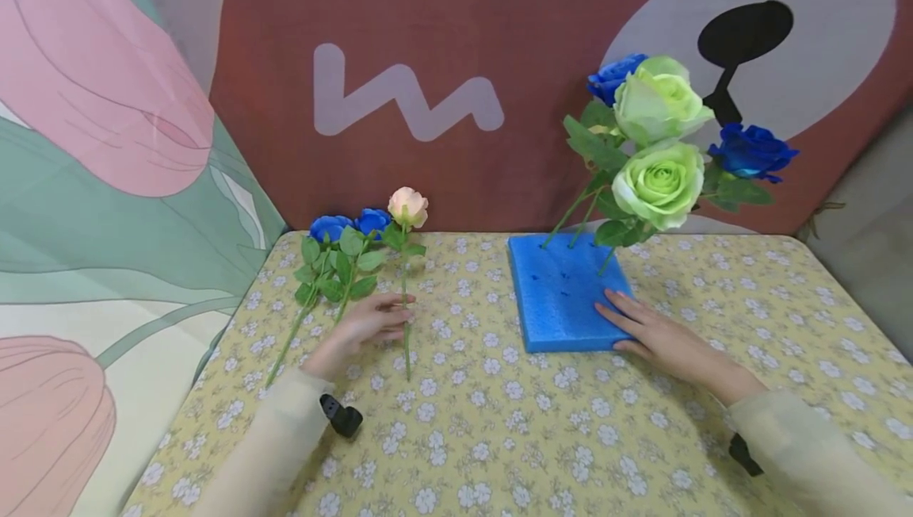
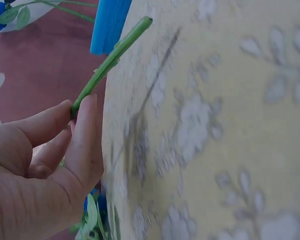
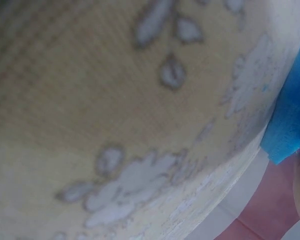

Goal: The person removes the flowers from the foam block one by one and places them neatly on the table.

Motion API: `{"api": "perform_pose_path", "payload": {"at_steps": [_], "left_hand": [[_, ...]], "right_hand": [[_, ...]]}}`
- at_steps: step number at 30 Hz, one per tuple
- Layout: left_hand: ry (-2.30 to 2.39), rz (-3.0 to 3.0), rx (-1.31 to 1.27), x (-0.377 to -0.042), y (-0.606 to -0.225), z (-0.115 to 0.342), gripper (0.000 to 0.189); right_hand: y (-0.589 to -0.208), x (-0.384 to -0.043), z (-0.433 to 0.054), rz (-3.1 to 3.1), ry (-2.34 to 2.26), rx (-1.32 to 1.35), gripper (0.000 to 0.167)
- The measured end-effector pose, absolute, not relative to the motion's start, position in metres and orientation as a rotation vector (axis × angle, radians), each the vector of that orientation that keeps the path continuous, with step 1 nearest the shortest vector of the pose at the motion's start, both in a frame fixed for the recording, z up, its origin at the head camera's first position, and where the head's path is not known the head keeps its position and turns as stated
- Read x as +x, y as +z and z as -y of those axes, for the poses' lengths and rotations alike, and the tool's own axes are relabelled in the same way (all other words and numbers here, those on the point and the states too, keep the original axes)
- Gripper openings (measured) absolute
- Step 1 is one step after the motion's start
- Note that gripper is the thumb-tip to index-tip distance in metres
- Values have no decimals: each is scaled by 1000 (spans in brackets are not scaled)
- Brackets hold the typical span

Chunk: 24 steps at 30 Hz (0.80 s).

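Observation:
My left hand point(image 1: 371, 320) pinches the green stem point(image 2: 112, 59) of a pale pink rose point(image 1: 409, 208) between thumb and fingers. The stem's cut end points away from the hand in the left wrist view, and its shadow falls on the cloth. At the right, my right hand point(image 1: 659, 336) rests with extended fingers on the near right edge of a blue foam block point(image 1: 563, 303). Two green roses point(image 1: 659, 184) and two blue roses point(image 1: 754, 152) rise from the block's far part, leaning right. Small holes show in its top. In the right wrist view, only the foam's corner point(image 3: 285, 135) and part of a finger appear.
Two blue roses point(image 1: 330, 227) with leafy stems lie on the table left of my left hand. A yellow floral cloth point(image 1: 471, 422) covers the table. Behind it stands a reddish-brown printed backdrop point(image 1: 428, 17), with another printed panel point(image 1: 107, 144) at the left.

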<state>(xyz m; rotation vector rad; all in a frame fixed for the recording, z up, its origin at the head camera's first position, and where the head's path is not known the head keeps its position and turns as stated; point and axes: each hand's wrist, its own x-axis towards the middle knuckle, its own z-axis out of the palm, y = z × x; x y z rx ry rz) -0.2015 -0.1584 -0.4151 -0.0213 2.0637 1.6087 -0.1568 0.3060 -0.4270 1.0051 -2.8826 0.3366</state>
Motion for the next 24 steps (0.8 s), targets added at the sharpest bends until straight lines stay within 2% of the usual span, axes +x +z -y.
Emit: {"api": "perform_pose_path", "payload": {"at_steps": [12, 24], "left_hand": [[1546, -2038, 12, -196, -418, 187, 49], [1527, -2028, -96, -195, -421, 196, 54]], "right_hand": [[-426, -156, -304, 2906, 343, 988, 61], [-426, -156, -304, 2865, 308, 1021, 63]]}}
